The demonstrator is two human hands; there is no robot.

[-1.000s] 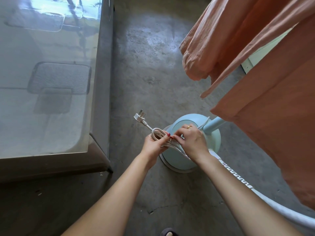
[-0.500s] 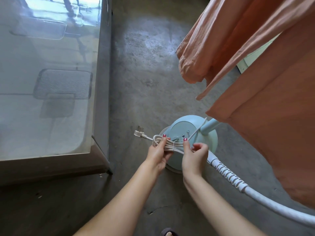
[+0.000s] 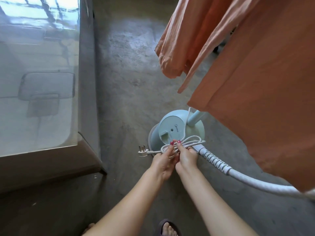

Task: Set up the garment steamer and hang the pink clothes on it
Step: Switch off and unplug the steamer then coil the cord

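The pale blue steamer base (image 3: 176,129) stands on the concrete floor, its pole rising to the right behind the pink clothes (image 3: 255,68), which hang at the upper right. A bundled white power cord (image 3: 189,142) lies across the front of the base, its plug (image 3: 142,151) sticking out to the left. My left hand (image 3: 164,159) and my right hand (image 3: 186,155) sit side by side and both pinch the cord bundle at its middle. The white ribbed steam hose (image 3: 238,174) runs from the base out to the lower right.
A glass-topped table (image 3: 88,99) with a grey frame fills the left side, its corner leg near the floor at centre left. My sandalled foot (image 3: 167,227) shows at the bottom edge. Bare concrete floor (image 3: 127,65) lies between the table and the clothes.
My hands have drawn closer together on the cord bundle. The cord loops now spread to the right over the base, and the plug has sunk lower on the left.
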